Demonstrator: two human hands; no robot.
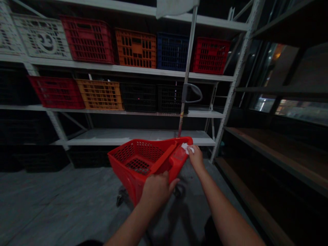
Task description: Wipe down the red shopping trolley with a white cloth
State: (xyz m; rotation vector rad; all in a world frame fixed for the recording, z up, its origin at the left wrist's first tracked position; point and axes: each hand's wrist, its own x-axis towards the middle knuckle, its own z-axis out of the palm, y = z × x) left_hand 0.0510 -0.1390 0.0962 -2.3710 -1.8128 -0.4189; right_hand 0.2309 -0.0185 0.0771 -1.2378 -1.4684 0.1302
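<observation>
A small red plastic shopping cart [123, 164] with a perforated basket stands on castors in front of me. My left hand [156, 189] is closed over its near rim, the thumb pointing right and most fingertips hidden. On the right end of the cart, my right hand [196, 156] pinches a crumpled white wipe [185, 147], which may be tissue or cloth. The wipe touches the cart's red top surface beside the handle. A metal pole [188, 58] with a grey grip [193, 94] rises behind that end, topped by a white panel cut off by the view.
White metal shelving [143, 71] runs across the back, holding several plastic crates, such as an orange crate [135, 48] and a blue crate [172, 51]. Brown shelves [279, 143] line the right side. Grey concrete floor [64, 201] lies to the left.
</observation>
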